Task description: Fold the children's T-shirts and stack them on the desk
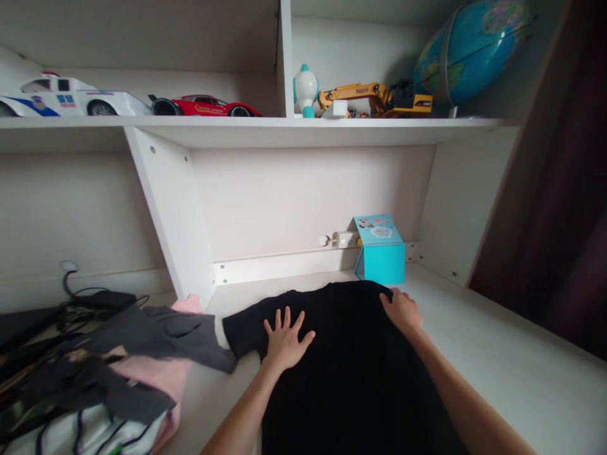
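A black T-shirt (353, 366) lies spread flat on the white desk (497, 354), one short sleeve pointing left. My left hand (285, 341) rests palm-down on it near that sleeve, fingers spread apart. My right hand (402, 311) lies on the shirt's far right edge, fingers flat and held together, holding nothing. Both forearms reach in from the bottom of the view.
A heap of grey, pink and white clothes (118, 373) sits at the left. A small teal desk calendar (379, 249) stands behind the shirt by a wall socket (344, 240). Cables (90, 297) lie far left. The shelf above holds toy cars (66, 98), an excavator (374, 98) and a globe (469, 47).
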Tool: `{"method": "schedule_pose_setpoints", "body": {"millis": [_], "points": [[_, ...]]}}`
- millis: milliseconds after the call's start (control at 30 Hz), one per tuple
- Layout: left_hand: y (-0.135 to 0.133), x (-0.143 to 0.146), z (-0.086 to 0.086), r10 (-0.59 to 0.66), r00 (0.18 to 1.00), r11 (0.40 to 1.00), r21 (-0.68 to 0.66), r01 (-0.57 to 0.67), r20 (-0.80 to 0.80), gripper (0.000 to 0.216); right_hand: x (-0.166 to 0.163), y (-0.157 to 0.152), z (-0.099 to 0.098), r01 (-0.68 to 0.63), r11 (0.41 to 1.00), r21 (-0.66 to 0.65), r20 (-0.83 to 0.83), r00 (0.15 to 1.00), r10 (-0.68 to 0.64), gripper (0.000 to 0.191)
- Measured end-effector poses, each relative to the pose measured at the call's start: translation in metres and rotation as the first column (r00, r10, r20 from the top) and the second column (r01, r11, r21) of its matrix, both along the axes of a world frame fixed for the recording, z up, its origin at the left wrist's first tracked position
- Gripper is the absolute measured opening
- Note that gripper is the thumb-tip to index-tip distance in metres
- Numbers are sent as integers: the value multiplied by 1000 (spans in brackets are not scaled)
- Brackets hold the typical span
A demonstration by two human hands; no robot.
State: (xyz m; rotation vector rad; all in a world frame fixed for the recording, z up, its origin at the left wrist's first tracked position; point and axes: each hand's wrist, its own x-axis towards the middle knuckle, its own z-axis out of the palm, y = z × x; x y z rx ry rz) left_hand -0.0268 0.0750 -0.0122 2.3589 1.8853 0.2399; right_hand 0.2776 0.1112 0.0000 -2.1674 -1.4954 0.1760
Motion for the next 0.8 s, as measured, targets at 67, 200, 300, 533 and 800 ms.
{"method": "schedule_pose_setpoints", "body": {"millis": [67,200,300,533,800], "points": [[1,0,-1,3,1000,1000,-2,-3,6,70,30,11,0,92,994,-66,-51,994,-96,58],[1,1,-3,6,1000,1000,-10,-5,12,71,58,30,-9,51,992,-114,-180,981,-71,42],[0,1,-1,5,1000,1000,-21,-5,10,70,58,45,-12,12,996,-86,-308,951,-38,31],[-3,2,3,6,1000,999,-33,-6,11,69,48,57,-15,13,1000,-24,-538,843,-24,37],[-1,0,-1,1,999,999,-37,1,35,70,54,49,10,-124,978,168,-386,904,181,36]]}}
